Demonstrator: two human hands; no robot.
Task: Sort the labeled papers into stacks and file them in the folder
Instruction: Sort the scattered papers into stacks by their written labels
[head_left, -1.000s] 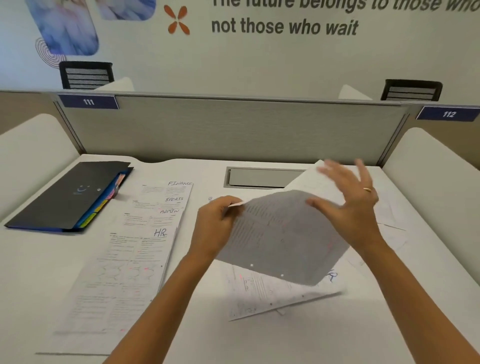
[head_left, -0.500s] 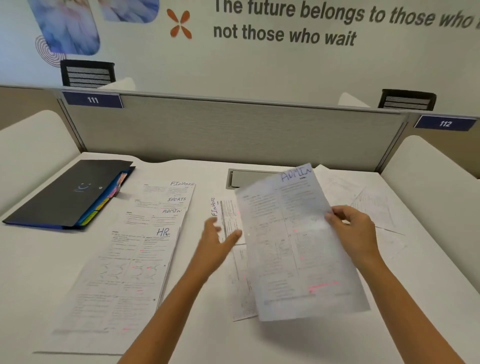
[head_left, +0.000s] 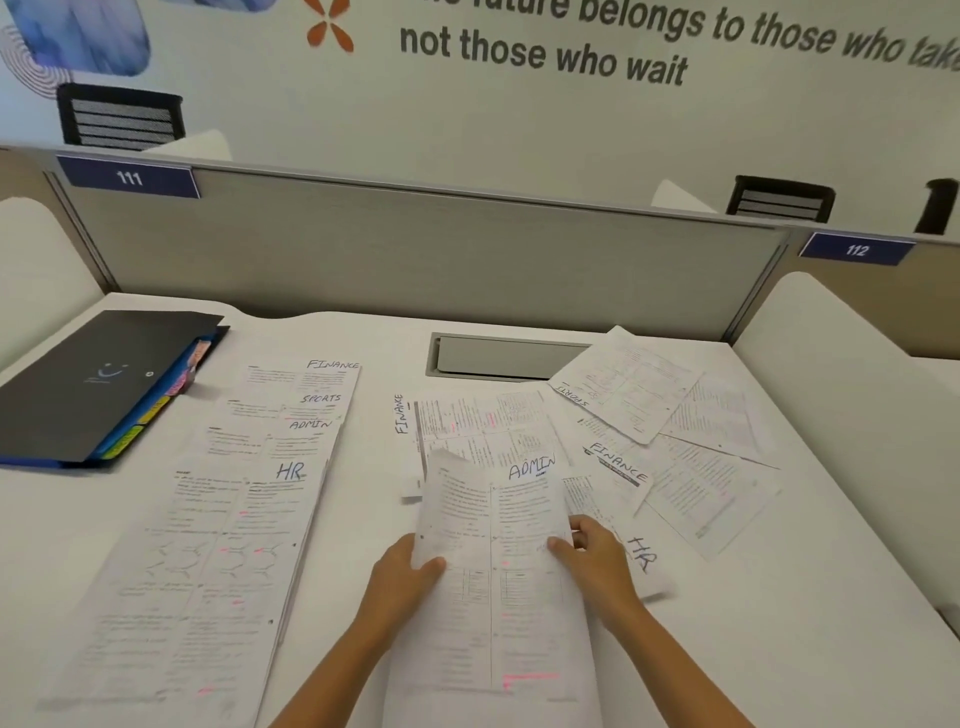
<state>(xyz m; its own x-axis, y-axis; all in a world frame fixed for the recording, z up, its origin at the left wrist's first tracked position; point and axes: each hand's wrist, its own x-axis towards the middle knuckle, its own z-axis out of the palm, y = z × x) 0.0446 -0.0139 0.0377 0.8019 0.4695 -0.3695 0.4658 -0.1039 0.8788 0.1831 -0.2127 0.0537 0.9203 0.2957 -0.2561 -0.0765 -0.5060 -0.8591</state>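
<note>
I hold a printed sheet marked ADMIN upright in front of me. My left hand grips its left edge and my right hand grips its right edge. On the left of the desk lies an overlapped row of sorted papers labelled FINANCE, SPORTS, ADMIN and HR. Unsorted sheets lie to the right: a FINANCE page, a SPORTS page, another FINANCE page and an HR page partly under my right hand. The dark folder with coloured tabs lies closed at the far left.
A grey cable hatch is set into the white desk behind the papers. A grey partition closes the back and white side panels flank the desk. Chair backs show beyond the partition.
The ADMIN sheet has come down and toward me. My left hand, free half a second ago, now grips its left edge. The view has tilted down.
</note>
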